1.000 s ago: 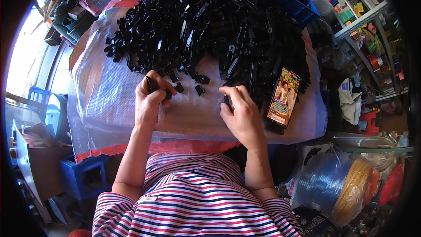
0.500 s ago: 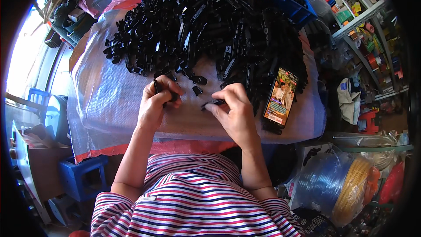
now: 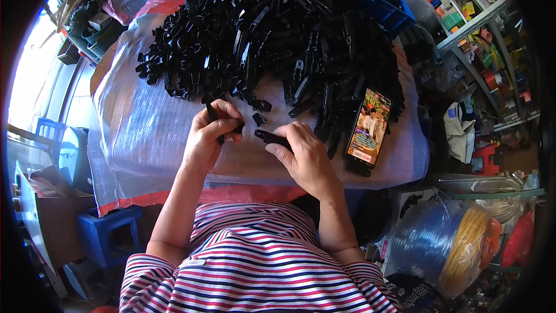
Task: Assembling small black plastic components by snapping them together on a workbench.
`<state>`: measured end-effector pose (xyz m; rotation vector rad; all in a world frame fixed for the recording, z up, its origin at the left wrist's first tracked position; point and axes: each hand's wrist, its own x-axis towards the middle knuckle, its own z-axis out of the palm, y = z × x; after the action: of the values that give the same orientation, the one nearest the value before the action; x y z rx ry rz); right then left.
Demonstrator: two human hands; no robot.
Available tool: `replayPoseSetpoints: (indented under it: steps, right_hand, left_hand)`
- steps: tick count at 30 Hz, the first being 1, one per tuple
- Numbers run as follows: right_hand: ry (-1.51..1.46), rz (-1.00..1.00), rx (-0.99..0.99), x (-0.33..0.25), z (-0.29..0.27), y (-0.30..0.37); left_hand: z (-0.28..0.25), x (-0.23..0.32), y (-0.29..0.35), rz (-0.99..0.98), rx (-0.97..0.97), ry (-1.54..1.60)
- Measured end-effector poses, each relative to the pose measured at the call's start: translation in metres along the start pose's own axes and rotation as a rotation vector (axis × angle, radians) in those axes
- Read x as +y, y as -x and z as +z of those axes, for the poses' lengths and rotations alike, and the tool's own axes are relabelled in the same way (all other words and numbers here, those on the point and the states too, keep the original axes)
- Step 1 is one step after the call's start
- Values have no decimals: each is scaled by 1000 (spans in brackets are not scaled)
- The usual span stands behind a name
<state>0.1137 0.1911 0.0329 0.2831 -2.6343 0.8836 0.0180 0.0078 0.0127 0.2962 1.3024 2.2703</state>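
Closed around a black plastic strip [image 3: 211,111], my left hand [image 3: 209,134] is over the near part of the covered table; a small dark bit also shows at its fingertips. My right hand [image 3: 303,153] pinches a long black plastic piece [image 3: 269,136] that points left toward the other hand. The two hands are apart. Beyond them lies a big heap of black plastic parts [image 3: 249,40], short clip-like ones to the left and long slim ones to the right. One small loose black part [image 3: 259,119] lies between the hands and the heap.
A phone [image 3: 368,130] with a lit screen stands propped right of my right hand. Blue crates [image 3: 370,0] line the far edge. White woven sheeting [image 3: 145,133] covers the table. Blue stool [image 3: 110,235] at lower left; wrapped coils [image 3: 440,243] at lower right; shelves [image 3: 475,23] on the right.
My right hand has shifted slightly left and turned, so that more of its long black piece shows, nearer the left hand. My left hand stays almost in place.
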Motion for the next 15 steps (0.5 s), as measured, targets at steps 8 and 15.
replayPoseSetpoints:
  steps: [8, 15]
  right_hand:
    - [-377, 50, 174, -32, 11, -11]
    - [-301, -22, 293, -17, 25, -12]
  left_hand:
    - [22, -13, 6, -33, -6, -72]
    - [22, -17, 6, -141, -118, 238]
